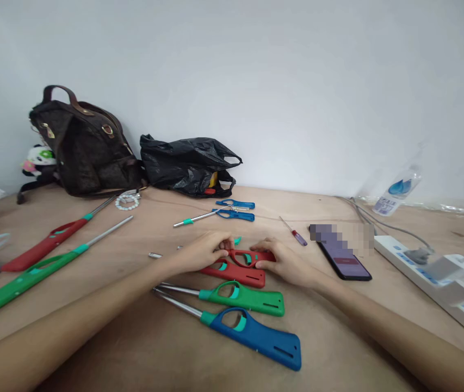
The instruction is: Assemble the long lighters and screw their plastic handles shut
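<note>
My right hand [284, 260] is closed around the handle end of a red gas lighter [248, 258] with a teal trigger. My left hand [209, 249] has its fingers pinched at the lighter's other end, hiding its neck. Just behind lies a small teal piece [237, 240]. Nearer to me, a second red lighter [250, 274] is partly covered by my left hand. In front of it, a green lighter [254, 300] and a blue lighter [258, 336] lie in a row, metal tubes pointing left.
Blue shell halves [235, 215] and a metal tube [195, 219] lie farther back. A screwdriver [298, 236], a phone [341, 258] and a power strip [409, 267] are at right. Long red [44, 245] and green [23, 283] lighters lie left. A backpack [88, 147] and black bag [186, 163] stand behind.
</note>
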`<action>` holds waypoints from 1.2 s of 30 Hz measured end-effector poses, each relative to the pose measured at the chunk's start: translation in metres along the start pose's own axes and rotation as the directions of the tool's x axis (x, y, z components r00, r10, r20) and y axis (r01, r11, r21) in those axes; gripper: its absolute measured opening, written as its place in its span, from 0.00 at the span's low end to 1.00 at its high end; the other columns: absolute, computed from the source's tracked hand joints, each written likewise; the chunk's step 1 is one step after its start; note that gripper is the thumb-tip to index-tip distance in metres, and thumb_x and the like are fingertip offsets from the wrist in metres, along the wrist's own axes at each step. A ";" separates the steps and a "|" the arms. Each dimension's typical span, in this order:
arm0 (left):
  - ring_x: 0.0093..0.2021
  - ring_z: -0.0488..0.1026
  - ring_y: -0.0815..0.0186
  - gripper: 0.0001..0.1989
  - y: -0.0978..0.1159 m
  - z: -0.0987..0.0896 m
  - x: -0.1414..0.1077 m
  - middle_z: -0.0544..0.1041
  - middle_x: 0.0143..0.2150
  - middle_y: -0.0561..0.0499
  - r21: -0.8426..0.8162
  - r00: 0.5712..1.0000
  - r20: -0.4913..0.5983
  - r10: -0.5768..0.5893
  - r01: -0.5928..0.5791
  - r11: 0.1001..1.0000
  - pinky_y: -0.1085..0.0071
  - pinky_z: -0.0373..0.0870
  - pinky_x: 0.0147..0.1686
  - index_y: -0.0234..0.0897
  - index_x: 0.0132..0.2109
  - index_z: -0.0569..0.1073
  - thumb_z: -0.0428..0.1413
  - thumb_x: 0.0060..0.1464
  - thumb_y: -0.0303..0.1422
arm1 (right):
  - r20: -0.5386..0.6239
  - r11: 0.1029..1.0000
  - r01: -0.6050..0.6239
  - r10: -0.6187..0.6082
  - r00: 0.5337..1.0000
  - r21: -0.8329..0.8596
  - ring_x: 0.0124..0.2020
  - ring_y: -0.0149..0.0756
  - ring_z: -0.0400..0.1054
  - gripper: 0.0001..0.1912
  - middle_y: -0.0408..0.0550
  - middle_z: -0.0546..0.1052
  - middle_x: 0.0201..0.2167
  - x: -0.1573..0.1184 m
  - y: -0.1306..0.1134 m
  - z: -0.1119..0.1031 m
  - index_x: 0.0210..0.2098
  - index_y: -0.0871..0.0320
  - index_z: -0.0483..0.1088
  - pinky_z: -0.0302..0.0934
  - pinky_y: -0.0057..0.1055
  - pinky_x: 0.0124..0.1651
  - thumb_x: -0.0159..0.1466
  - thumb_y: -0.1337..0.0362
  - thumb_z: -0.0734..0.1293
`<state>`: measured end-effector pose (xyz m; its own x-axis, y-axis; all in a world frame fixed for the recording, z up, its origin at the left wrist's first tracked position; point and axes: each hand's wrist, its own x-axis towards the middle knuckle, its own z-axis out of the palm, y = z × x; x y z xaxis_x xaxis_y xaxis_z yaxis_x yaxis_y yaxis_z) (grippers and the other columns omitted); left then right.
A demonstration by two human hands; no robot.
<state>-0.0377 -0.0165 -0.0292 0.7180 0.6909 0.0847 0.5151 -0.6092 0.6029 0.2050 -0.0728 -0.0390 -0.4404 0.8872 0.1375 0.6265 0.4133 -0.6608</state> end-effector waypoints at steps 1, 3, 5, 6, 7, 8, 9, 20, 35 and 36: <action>0.34 0.72 0.64 0.07 -0.001 0.001 -0.001 0.75 0.36 0.51 -0.012 1.000 0.002 -0.009 0.009 1.000 0.72 0.66 0.32 0.35 0.40 0.71 0.50 0.55 0.25 | 0.010 1.000 -0.010 0.010 1.000 -0.020 0.49 0.41 0.66 0.15 0.51 0.73 0.47 0.000 -0.002 -0.001 0.50 0.56 0.71 0.61 0.39 0.52 0.64 0.65 0.66; 0.38 0.72 0.63 0.08 -0.001 0.002 -0.002 0.74 0.40 0.49 -0.008 1.000 0.001 0.001 -0.001 1.000 0.70 0.68 0.37 0.36 0.42 0.71 0.49 0.57 0.26 | 0.027 0.998 0.005 -0.003 1.000 -0.065 0.47 0.40 0.67 0.12 0.51 0.74 0.44 0.000 -0.006 -0.003 0.48 0.56 0.73 0.61 0.37 0.50 0.64 0.65 0.66; 0.43 0.71 0.62 0.08 0.000 0.003 -0.002 0.73 0.43 0.48 0.053 0.999 -0.008 0.037 -0.037 0.998 0.68 0.68 0.43 0.36 0.40 0.71 0.48 0.58 0.26 | 0.005 0.994 0.016 -0.016 1.000 -0.105 0.45 0.40 0.67 0.10 0.50 0.74 0.42 -0.001 -0.011 -0.004 0.45 0.57 0.74 0.61 0.35 0.48 0.64 0.67 0.67; 0.44 0.71 0.61 0.08 0.001 0.004 -0.002 0.73 0.44 0.47 0.093 0.998 -0.018 0.057 -0.055 0.994 0.66 0.68 0.46 0.36 0.40 0.72 0.48 0.59 0.26 | -0.018 0.993 0.008 -0.010 1.000 -0.120 0.44 0.39 0.67 0.10 0.50 0.74 0.41 -0.001 -0.013 -0.004 0.44 0.58 0.73 0.61 0.35 0.46 0.63 0.68 0.67; 0.46 0.71 0.61 0.08 0.002 0.004 -0.002 0.73 0.44 0.47 0.131 0.997 -0.036 0.073 -0.068 0.989 0.65 0.67 0.47 0.36 0.41 0.72 0.48 0.59 0.26 | -0.037 0.992 -0.005 0.000 0.999 -0.128 0.42 0.39 0.68 0.09 0.50 0.74 0.40 -0.002 -0.014 -0.004 0.43 0.59 0.72 0.61 0.34 0.44 0.62 0.70 0.67; 0.47 0.70 0.60 0.09 0.002 0.005 -0.002 0.74 0.45 0.46 0.168 0.994 -0.066 0.092 -0.080 0.983 0.64 0.67 0.49 0.35 0.43 0.71 0.48 0.59 0.25 | -0.054 0.991 -0.019 0.012 0.998 -0.130 0.40 0.38 0.68 0.09 0.49 0.75 0.39 -0.002 -0.014 -0.003 0.42 0.59 0.71 0.61 0.33 0.41 0.61 0.71 0.67; 0.49 0.70 0.60 0.10 0.003 0.005 -0.002 0.74 0.46 0.46 0.207 0.988 -0.097 0.120 -0.098 0.974 0.63 0.67 0.50 0.35 0.45 0.71 0.49 0.59 0.24 | -0.069 0.991 -0.028 0.019 0.997 -0.128 0.38 0.37 0.68 0.09 0.48 0.75 0.38 -0.003 -0.015 -0.003 0.41 0.59 0.69 0.61 0.32 0.39 0.61 0.73 0.66; 0.47 0.71 0.60 0.16 0.028 -0.008 -0.010 0.76 0.45 0.45 0.559 0.846 -0.199 0.495 -0.317 0.766 0.62 0.69 0.49 0.33 0.47 0.72 0.44 0.59 0.18 | -0.087 0.916 0.070 -0.113 0.990 -0.395 0.38 0.38 0.69 0.08 0.48 0.76 0.37 -0.004 -0.023 -0.012 0.41 0.58 0.66 0.55 0.30 0.36 0.63 0.73 0.63; 0.44 0.69 0.60 0.10 0.070 -0.008 -0.025 0.75 0.40 0.45 0.614 0.830 -0.118 0.546 -0.371 0.697 0.64 0.65 0.45 0.33 0.43 0.71 0.46 0.63 0.25 | -0.033 0.626 0.066 -0.144 0.989 -0.777 0.24 0.40 0.71 0.08 0.47 0.78 0.23 -0.013 -0.051 0.002 0.36 0.58 0.67 0.48 0.31 0.30 0.69 0.62 0.60; 0.47 0.69 0.58 0.08 0.068 -0.017 -0.024 0.76 0.43 0.45 0.638 0.836 -0.101 0.540 -0.362 0.680 0.62 0.62 0.48 0.34 0.45 0.72 0.48 0.63 0.27 | -0.042 0.597 0.060 -0.156 0.987 -0.800 0.24 0.41 0.71 0.09 0.48 0.78 0.23 -0.012 -0.049 0.000 0.34 0.58 0.67 0.48 0.31 0.30 0.69 0.62 0.60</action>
<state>-0.0273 -0.0678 0.0230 0.8309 0.2879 0.4761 0.3887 -0.9126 -0.1265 0.1798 -0.1036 -0.0081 -0.5051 0.8197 0.2701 0.8620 0.4638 0.2046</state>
